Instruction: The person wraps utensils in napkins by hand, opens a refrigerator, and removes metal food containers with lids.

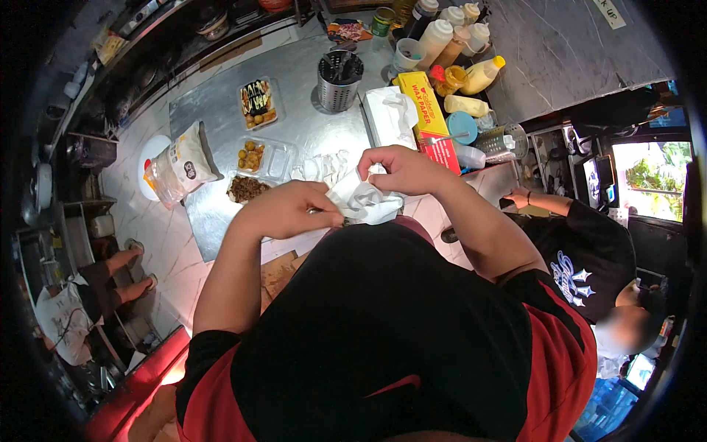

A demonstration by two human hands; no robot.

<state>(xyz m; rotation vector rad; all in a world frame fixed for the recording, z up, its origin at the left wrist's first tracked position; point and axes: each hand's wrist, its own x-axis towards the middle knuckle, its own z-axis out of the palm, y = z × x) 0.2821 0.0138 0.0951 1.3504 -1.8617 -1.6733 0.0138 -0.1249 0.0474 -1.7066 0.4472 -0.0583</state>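
Observation:
My right hand (pixel 405 169) pinches a crumpled white tissue (pixel 372 206) close to my body at the table's near edge. My left hand (pixel 294 210) is closed beside the tissue, with a small metallic glint between its fingers; what it holds is mostly hidden. Another crumpled tissue (pixel 331 168) lies just beyond my hands. To the left sits an open clear plastic container (pixel 278 158) with small round browned pieces in one part and dark shredded food (pixel 247 188) in the nearer part. Farther back is a second filled container (pixel 259 104) with drizzled dark topping.
A perforated metal utensil holder (pixel 339 88), a tissue box (pixel 379 121) and a wax paper box (pixel 426 114) stand on the steel table (pixel 213 110). Sauce bottles (pixel 436 40) crowd the back right. A plastic bag (pixel 184 166) is at left. One person (pixel 582 250) stands right, another (pixel 70 317) left.

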